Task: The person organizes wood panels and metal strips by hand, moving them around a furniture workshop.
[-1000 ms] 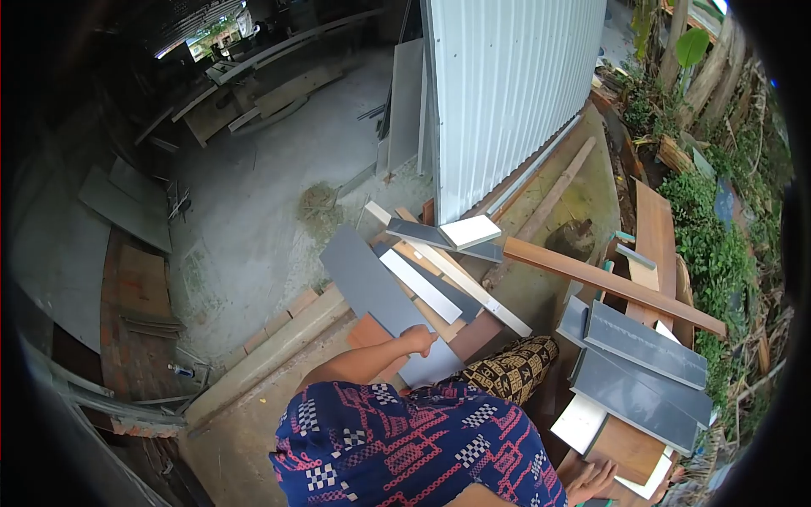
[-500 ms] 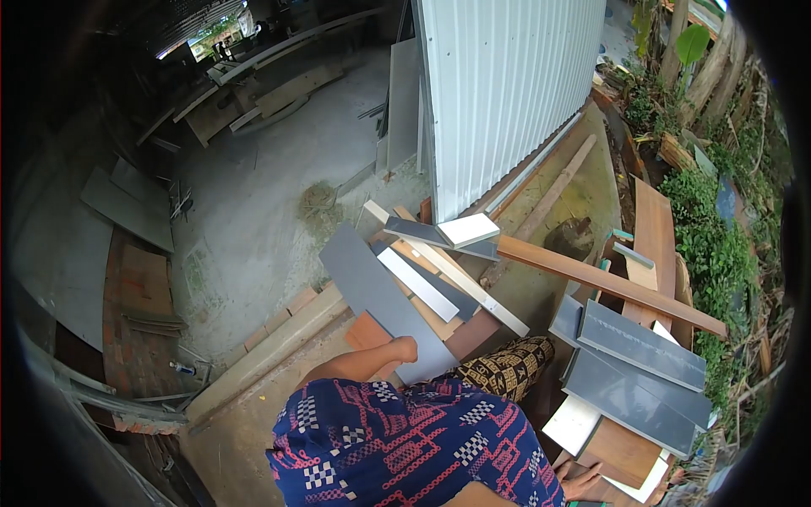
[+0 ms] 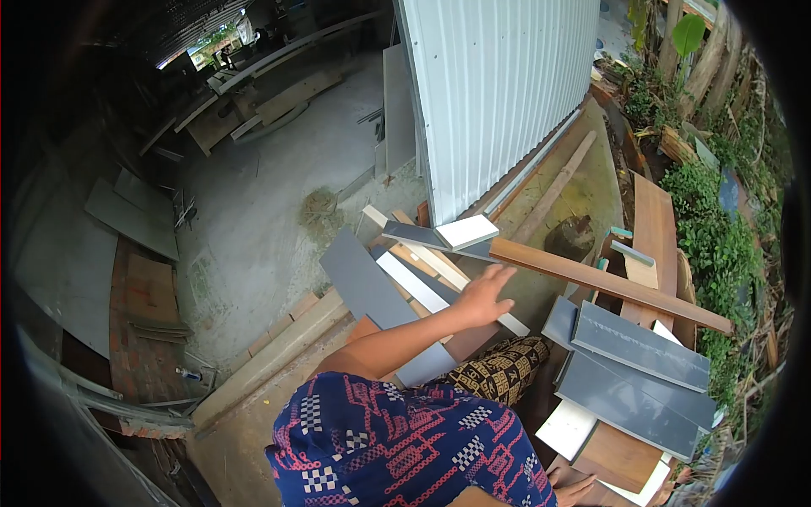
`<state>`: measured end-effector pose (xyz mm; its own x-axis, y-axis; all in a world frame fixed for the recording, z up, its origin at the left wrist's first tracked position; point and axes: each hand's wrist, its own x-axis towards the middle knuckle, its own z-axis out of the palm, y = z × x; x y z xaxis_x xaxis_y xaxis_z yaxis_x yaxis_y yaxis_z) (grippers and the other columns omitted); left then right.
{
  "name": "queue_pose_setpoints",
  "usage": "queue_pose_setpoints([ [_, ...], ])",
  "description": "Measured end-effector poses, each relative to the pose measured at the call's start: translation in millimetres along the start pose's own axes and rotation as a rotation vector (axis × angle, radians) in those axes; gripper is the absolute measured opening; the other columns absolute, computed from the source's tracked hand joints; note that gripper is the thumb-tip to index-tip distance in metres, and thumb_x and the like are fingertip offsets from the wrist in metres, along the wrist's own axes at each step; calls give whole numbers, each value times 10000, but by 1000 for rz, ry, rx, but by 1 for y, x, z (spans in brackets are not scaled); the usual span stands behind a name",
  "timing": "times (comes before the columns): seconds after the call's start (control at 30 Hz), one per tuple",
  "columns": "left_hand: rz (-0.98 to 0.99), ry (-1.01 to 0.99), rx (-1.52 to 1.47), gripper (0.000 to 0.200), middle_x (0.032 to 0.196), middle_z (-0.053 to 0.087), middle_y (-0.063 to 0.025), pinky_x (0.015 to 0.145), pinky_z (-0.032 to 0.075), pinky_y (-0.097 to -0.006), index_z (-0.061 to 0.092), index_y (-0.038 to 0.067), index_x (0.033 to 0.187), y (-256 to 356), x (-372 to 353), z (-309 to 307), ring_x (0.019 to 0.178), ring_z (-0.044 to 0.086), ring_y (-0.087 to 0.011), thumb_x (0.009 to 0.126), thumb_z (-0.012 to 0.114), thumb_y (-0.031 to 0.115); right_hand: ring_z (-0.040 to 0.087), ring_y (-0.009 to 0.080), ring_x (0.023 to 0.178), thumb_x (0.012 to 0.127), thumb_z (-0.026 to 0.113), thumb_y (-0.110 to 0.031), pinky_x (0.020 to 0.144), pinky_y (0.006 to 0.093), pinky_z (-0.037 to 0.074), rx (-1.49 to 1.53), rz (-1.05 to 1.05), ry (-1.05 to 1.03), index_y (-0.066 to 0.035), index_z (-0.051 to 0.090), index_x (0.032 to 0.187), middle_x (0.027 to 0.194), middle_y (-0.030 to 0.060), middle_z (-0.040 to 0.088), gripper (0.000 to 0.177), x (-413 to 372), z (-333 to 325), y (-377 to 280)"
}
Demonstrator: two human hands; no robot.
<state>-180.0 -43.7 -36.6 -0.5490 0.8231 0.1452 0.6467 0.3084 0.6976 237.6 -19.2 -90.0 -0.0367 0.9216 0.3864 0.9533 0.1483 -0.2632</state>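
Observation:
My left hand (image 3: 483, 302) is stretched out over the piled boards with its fingers apart and nothing in it. Its fingertips are close below the near end of a long brown board (image 3: 604, 283). Under my left forearm lie a wide grey board (image 3: 363, 279), a narrow white strip (image 3: 411, 280) and a pale wooden strip (image 3: 443, 269). Down at the lower right, my right hand (image 3: 574, 490) lies with fingers extended, beside a short brown panel (image 3: 621, 456) and a white panel (image 3: 568, 429). Part of that hand is hidden by the patterned shirt.
Dark grey panels (image 3: 634, 395) are stacked on the right, near green plants (image 3: 710, 245). A short white block (image 3: 467, 231) rests by the corrugated metal sheet (image 3: 503, 93). A low concrete ledge (image 3: 266, 359) runs along the left. Further back, more boards (image 3: 296, 95) lie in a shaded area.
My left hand has moved from the lower edge of the grey board up and to the right, and its closed fingers have spread. My right hand stays by the lower right panels.

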Motion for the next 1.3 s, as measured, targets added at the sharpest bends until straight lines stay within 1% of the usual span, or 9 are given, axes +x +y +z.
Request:
queue_pose_setpoints([
  [0.13,511,-368,16,754,1382,264,-236,1033,222,-534,274,138,1386,107,54,46,1310,205,-400,772,625,397,477,309,1145,780,605,-487,966,408,382,-112,-49,191,-30,425,1295,1238,194,493,712,-16,29,34],
  [0.2,624,-530,103,823,1403,225,-245,1027,181,-583,257,161,1397,157,71,80,1318,151,-433,734,650,450,289,365,1267,772,616,-340,1047,476,199,34,50,-95,-2,302,1358,1357,220,343,746,-7,8,25],
  [0.23,700,-617,144,857,1413,205,-249,1024,160,-608,248,173,1402,179,79,99,1322,124,-449,715,662,477,256,391,1279,790,582,-388,1056,500,166,47,78,-173,19,241,1371,1366,241,310,787,-4,3,22],
  [0.43,891,-950,366,1066,1444,93,-275,958,75,-718,193,251,1421,279,85,211,1329,0,-482,561,736,570,277,413,1262,726,645,-324,1021,565,162,131,197,-217,-10,308,1311,1330,251,329,744,10,-5,21],
  [0.6,775,-1136,586,1156,1450,14,-288,938,18,-732,117,258,1437,307,61,257,1320,-82,-496,525,708,652,313,399,1244,724,644,-386,1008,570,200,152,260,-263,-51,367,1293,1331,229,351,716,16,-17,27],
  [0.97,759,-1119,705,1186,1445,-23,-300,920,-36,-733,41,256,1443,308,50,271,1316,-141,-481,539,698,652,296,368,1269,762,613,-379,1006,562,230,228,296,-306,-102,352,1323,1352,209,332,679,15,-22,34],
  [1.07,673,-1166,713,1244,1442,-53,-302,929,8,-733,-17,246,1440,318,43,272,1328,-122,-464,517,699,676,288,367,1276,739,647,-322,1013,561,228,273,326,-311,-103,345,1330,1366,203,312,698,20,-31,34],
  [1.17,515,-1160,716,1315,1439,-81,-300,937,70,-728,-68,240,1432,328,23,278,1339,-98,-445,481,729,676,286,368,1275,712,675,-260,1013,560,229,624,430,-319,-116,340,1340,1375,199,297,726,28,-48,31],
  [1.3,470,-1073,793,1346,1449,-95,-272,938,129,-723,-78,231,1427,337,10,283,1348,-84,-422,475,827,522,246,378,1293,684,706,-273,1013,586,204,414,343,-204,-135,323,1358,1388,209,257,787,43,-113,79],
])
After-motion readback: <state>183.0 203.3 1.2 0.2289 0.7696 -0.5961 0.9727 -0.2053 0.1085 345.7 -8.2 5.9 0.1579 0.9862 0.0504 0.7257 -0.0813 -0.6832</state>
